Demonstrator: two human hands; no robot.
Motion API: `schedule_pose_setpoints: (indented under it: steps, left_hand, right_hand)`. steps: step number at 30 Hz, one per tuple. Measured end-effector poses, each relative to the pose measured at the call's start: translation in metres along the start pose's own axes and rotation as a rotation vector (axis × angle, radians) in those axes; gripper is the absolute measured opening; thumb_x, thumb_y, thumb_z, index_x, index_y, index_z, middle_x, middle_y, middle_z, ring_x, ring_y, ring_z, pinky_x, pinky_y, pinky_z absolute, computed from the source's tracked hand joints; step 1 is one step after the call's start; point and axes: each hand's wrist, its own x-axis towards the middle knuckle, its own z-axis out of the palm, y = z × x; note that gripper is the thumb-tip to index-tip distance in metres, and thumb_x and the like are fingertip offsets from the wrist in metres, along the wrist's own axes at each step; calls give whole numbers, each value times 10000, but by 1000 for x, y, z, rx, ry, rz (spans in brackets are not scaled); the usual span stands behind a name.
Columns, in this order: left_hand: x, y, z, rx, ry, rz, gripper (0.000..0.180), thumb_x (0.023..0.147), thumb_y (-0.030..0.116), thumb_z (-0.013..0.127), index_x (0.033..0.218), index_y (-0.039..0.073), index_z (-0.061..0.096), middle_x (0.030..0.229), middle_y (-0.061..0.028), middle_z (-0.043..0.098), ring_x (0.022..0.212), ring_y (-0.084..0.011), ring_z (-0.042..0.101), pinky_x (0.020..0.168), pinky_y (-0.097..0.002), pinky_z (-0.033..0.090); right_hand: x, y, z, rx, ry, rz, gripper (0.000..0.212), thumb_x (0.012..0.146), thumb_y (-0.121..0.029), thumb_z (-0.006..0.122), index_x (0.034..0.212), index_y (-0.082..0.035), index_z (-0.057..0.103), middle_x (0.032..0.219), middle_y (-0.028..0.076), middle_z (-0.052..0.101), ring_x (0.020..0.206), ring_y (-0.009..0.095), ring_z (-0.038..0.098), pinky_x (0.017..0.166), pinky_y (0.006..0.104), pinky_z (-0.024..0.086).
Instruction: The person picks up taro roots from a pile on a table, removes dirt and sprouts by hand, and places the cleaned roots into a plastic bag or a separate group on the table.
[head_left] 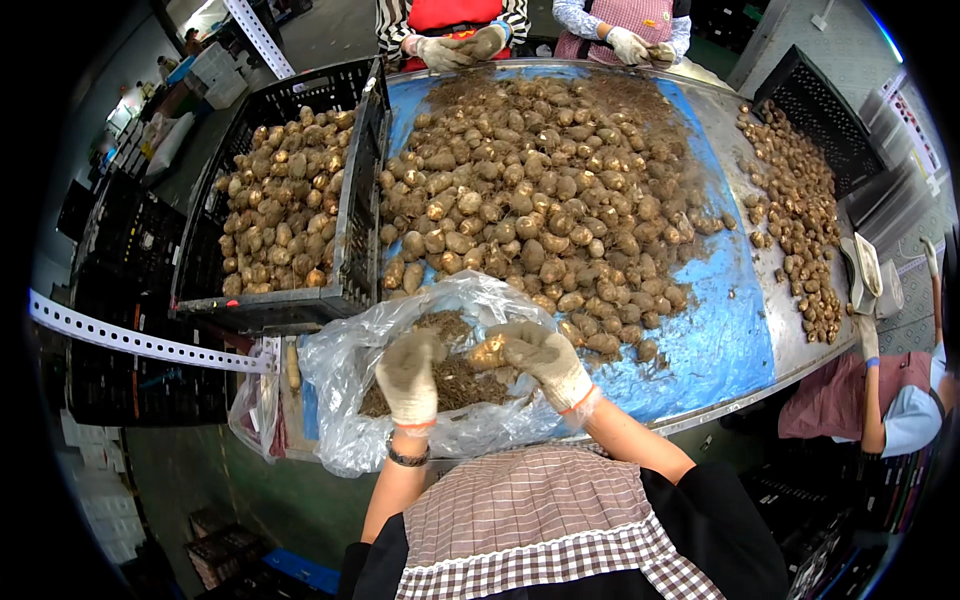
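My right hand (545, 362), in a dirty white knit glove, pinches a small brown taro (488, 352) whose pale flesh shows at one end. Just left of it is my left hand (408, 378), gloved the same way. Its fingers are smeared, and whether they are closed cannot be made out. Both hands are above a clear plastic bag (345, 375) spread open at the near table edge. Dark brown root fibres and dirt (455, 385) lie inside the bag. Beyond my hands spreads a big heap of hairy taros (540, 190) on a blue sheet (715, 330).
A black crate (355, 200) full of taros stands at the left. More taros (800, 200) lie along the metal tabletop at right, near a tilted black crate (820, 120). Gloved co-workers' hands (455, 50) (640, 47) are at the far edge; another person (880, 400) is at right.
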Motion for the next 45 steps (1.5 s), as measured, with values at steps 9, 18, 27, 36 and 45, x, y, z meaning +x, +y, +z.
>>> schedule_pose_setpoints:
  steps: [9,18,27,36,45]
  left_hand:
    - [-18,19,31,-50,-185,-53,255,827,17,682,1072,-52,688,1086,-135,689,981,-183,636,870,-279,494]
    - [-25,15,37,-89,-256,-407,238,848,9,670,1079,-51,684,1057,-118,694,956,-147,630,840,-273,501]
    - [-37,13,60,6,-225,-257,179,845,18,676,1010,-49,687,1014,-112,689,896,-150,636,799,-271,501]
    - [-28,9,46,-75,-88,-334,193,824,56,700,993,-36,683,1005,-105,659,823,-158,630,779,-281,516]
    - [-33,-19,38,-123,-294,-265,139,784,50,703,905,-17,704,1005,-98,670,884,-202,613,772,-321,497]
  right_hand:
    - [-13,-16,9,-350,51,-21,370,900,-141,662,1245,-23,600,1069,107,684,854,126,645,780,249,523]
    - [-33,16,-11,-415,125,-336,521,855,-119,694,1338,-32,520,1192,133,632,1051,202,626,864,294,503]
    - [-42,-1,-20,-774,86,-374,539,816,-90,731,1314,-5,542,1144,143,663,991,246,657,864,311,505]
    - [-29,17,-23,-703,109,-295,707,803,-149,747,1419,-43,417,1198,170,631,1095,263,631,890,338,504]
    - [-28,41,-7,-607,137,-139,660,808,-61,736,1395,4,440,1287,176,588,1128,241,611,938,338,501]
